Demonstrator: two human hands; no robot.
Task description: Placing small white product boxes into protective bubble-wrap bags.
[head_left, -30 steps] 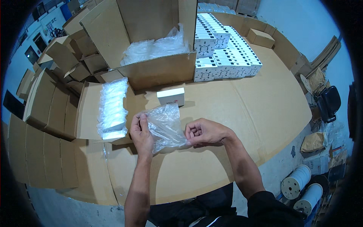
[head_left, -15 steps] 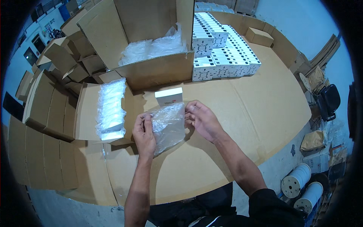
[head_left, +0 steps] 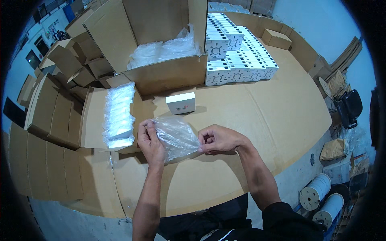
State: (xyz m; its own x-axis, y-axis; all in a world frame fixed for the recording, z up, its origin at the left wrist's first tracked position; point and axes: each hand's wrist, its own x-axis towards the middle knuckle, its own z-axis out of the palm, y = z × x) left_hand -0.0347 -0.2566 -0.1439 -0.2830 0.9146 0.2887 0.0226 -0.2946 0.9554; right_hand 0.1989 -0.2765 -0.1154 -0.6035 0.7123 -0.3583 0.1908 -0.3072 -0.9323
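A clear plastic bag (head_left: 175,138) is stretched between my two hands above the cardboard-covered table. My left hand (head_left: 151,140) pinches its upper left corner, and my right hand (head_left: 217,138) grips the opposite edge at the lower right. The bag looks flat, with nothing visible inside. Just beyond it a small white box (head_left: 181,103) stands on the table, apart from both hands. Left of my left hand, an open carton (head_left: 93,120) holds a row of white boxes wrapped in clear plastic (head_left: 119,114).
Behind the carton, a large cardboard box (head_left: 169,74) contains loose plastic bags (head_left: 165,50). White printed boxes (head_left: 241,68) are stacked at the back right, near a small brown carton (head_left: 276,39). Folded cartons (head_left: 52,112) line the left side. Cable spools (head_left: 315,190) stand on the floor at right.
My right hand has moved down and closed on the bag's right edge. The bag has been lowered and drawn taut, uncovering the small white box behind it.
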